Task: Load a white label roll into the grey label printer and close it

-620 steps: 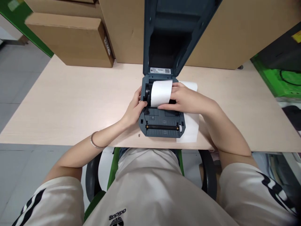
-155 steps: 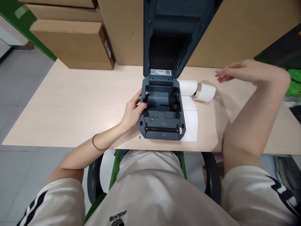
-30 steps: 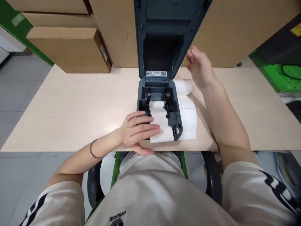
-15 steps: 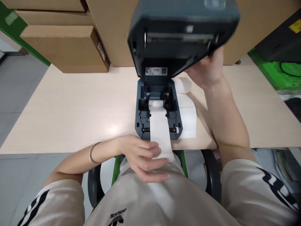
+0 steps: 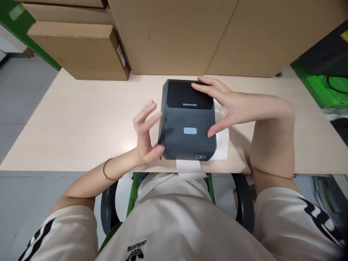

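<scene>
A dark grey label printer stands near the table's front edge with its lid down. A white paper strip comes out from under its front and hangs over the edge. My right hand lies on the lid's right side, fingers spread across the black panel and thumb lower down. At the printer's left side is my left hand, slightly blurred, fingers apart and thumb by the front left corner. Whether it touches the casing I cannot tell. The inside of the printer is hidden.
White paper lies on the table to the right of the printer, partly covered. Cardboard boxes stand along the back, with a flat carton at the left. A chair armrest shows below the table.
The printer's raised lid has come down and covers the inside. My right hand went down with it onto the top. My left hand left the paper strip and moved up to the printer's left side.
</scene>
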`<state>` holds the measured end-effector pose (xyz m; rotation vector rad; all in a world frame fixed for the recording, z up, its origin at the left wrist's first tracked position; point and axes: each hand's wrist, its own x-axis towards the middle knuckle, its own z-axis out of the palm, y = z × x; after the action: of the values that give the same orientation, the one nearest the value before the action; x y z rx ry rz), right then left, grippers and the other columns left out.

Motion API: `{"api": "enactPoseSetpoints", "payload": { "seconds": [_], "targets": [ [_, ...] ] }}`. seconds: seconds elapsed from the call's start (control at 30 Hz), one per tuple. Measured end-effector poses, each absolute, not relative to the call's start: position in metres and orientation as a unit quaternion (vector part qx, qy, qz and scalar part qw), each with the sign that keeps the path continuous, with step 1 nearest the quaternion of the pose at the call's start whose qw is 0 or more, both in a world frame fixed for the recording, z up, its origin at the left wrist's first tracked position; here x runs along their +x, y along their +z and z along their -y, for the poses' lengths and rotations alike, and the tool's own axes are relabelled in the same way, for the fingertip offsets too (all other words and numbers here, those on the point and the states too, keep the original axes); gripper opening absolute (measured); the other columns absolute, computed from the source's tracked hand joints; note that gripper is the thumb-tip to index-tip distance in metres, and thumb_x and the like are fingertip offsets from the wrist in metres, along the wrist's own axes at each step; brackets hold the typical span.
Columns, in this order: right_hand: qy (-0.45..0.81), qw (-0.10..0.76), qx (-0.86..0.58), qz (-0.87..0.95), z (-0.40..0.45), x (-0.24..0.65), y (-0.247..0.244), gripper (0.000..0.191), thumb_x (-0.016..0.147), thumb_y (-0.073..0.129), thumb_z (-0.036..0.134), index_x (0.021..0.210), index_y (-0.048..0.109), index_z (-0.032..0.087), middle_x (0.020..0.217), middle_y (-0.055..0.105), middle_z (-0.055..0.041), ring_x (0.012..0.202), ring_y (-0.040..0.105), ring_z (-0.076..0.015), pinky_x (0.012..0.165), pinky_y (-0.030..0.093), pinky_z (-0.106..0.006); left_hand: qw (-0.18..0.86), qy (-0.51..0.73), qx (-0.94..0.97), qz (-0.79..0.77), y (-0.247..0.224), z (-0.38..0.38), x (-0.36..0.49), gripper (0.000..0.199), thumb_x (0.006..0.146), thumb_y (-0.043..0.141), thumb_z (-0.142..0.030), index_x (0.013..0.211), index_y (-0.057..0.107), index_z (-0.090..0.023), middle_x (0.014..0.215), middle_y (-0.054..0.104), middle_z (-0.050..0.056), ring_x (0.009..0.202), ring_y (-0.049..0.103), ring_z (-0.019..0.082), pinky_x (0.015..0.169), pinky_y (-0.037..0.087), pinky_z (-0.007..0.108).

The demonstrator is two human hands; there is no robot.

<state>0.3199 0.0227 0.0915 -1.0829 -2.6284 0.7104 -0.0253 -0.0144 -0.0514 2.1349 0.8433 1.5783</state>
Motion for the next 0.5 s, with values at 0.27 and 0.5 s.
{"api": "enactPoseSetpoints", "payload": {
  "seconds": [0.27, 0.5],
  "targets": [
    [0.193, 0.125, -0.36, 0.904, -0.021, 0.32, 0.085, 0.143, 0.07, 0.087, 0.097, 0.186, 0.027, 0.038, 0.193, 0.017, -0.0111, 0.176, 0.018, -0.059, 0.137, 0.036, -0.078, 0.39, 0.494, 0.73, -0.265, -0.034, 0.005, -0.013, 0.079, 0.108, 0.058, -0.076, 0.178, 0.029, -0.053, 0.192, 0.028, -0.002, 0.18, 0.028, 0.039, 0.145, 0.034, 0.062],
    [0.228, 0.118, -0.37, 0.893, -0.018, 0.338, 0.098, 0.13, 0.082, 0.084, 0.09, 0.187, 0.025, 0.04, 0.195, 0.018, -0.0081, 0.177, 0.02, -0.0528, 0.139, 0.034, -0.074, 0.45, 0.526, 0.664, -0.283, -0.04, 0.007, -0.01, 0.072, 0.11, 0.05, -0.078, 0.175, 0.041, -0.048, 0.191, 0.036, -0.003, 0.179, 0.034, 0.036, 0.146, 0.036, 0.059]
  ]
}}
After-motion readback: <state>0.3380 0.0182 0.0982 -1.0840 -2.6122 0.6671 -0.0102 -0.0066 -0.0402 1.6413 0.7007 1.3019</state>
